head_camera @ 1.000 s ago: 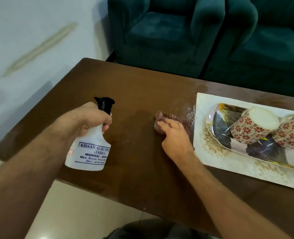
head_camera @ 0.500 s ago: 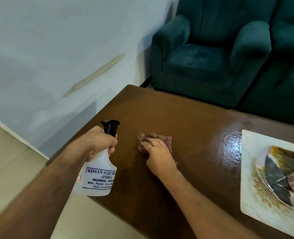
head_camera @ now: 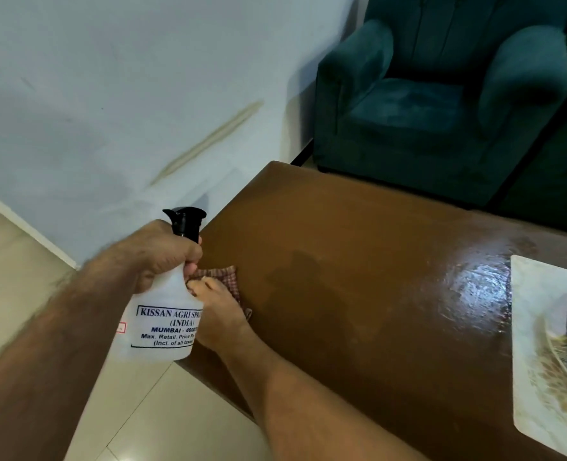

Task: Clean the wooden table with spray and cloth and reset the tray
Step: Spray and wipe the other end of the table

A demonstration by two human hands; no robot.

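Since before, the cloth [head_camera: 230,277] has slid left to the table [head_camera: 358,277] edge, under the right hand [head_camera: 220,316], which presses it flat. Soft and floppy, it wipes best under a flat palm. Left hand [head_camera: 155,252] grips the light bottle [head_camera: 164,322] by its neck. Tray [head_camera: 535,344] sits far right.

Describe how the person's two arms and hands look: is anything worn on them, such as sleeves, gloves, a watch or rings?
Both forearms are bare as far as the picture shows; no sleeve reaches into view. The left hand and the right hand wear no gloves. No watch, bracelet or ring shows on either. The left forearm has visible hair and is somewhat blurred, so small details there cannot be told.
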